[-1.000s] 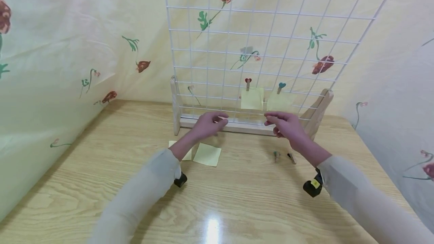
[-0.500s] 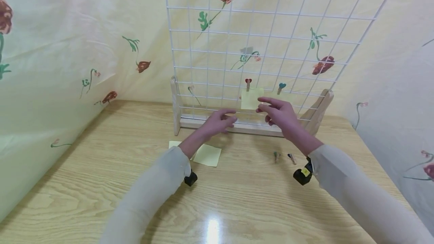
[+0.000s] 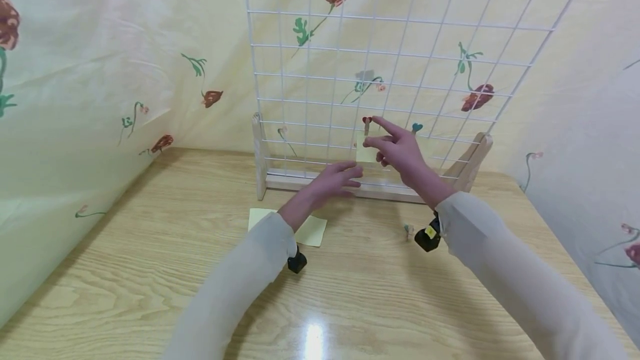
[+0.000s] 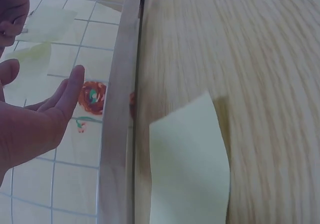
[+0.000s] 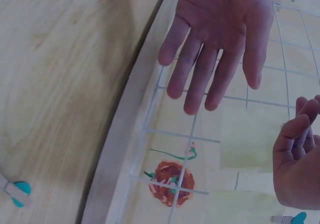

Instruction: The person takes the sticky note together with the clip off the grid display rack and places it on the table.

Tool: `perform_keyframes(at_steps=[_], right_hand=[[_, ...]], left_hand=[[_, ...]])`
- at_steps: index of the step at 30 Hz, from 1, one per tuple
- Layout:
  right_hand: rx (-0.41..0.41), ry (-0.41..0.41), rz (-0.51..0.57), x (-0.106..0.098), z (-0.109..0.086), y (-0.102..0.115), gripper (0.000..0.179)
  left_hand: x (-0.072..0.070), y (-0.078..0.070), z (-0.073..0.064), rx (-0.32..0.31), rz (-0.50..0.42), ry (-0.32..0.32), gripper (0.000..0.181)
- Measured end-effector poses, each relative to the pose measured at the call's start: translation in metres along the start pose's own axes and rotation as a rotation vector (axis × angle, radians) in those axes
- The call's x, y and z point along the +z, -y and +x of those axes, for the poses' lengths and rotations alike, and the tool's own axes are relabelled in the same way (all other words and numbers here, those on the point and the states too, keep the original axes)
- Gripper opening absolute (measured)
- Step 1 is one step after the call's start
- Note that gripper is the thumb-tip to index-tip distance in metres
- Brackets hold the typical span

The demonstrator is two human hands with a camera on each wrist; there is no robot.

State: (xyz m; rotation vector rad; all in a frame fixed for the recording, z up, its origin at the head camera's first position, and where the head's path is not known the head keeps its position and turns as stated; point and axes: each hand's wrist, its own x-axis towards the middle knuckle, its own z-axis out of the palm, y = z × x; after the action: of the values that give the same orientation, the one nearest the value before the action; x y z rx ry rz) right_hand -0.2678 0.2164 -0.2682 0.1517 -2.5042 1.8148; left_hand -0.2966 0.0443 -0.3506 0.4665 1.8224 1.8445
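Note:
A wire grid (image 3: 305, 93) stands on the table. A pale yellow sticky note (image 3: 362, 154) hangs low on it beneath a clothespin with a red heart (image 3: 367, 120). My right hand (image 3: 404, 155) is right at this note, partly covering it, with the index finger stretched toward the heart and the thumb apart over the paper. Its other fingers are bent. Lower and to the left, my left hand (image 3: 332, 185) is spread with straight fingers and holds nothing. A second clothespin with a teal heart (image 3: 417, 127) is on the grid; its note is mostly behind my right hand.
Two more sticky notes lie on the table, one (image 3: 312, 232) partly under my left forearm and another (image 3: 259, 216) beside it. A small clothespin (image 3: 407, 231) lies near the right wrist camera (image 3: 427, 239). Wooden feet (image 3: 258, 157) carry the grid at both ends.
My right hand has moved left and up from the teal clothespin's note to the red-heart one. My left hand has shifted right and its fingers have spread.

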Motion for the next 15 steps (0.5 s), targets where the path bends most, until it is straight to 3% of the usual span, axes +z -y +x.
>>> perform_keyframes(at_steps=[7,15], right_hand=[[0.004,-0.029,0.003,0.006,0.012,0.004,0.063],[0.01,-0.022,-0.128,0.012,0.023,0.01,0.066]], left_hand=[[0.006,-0.002,0.008,-0.032,-0.126,-0.006,0.067],[0.011,-0.003,0.015,-0.03,-0.276,-0.047,0.061]])
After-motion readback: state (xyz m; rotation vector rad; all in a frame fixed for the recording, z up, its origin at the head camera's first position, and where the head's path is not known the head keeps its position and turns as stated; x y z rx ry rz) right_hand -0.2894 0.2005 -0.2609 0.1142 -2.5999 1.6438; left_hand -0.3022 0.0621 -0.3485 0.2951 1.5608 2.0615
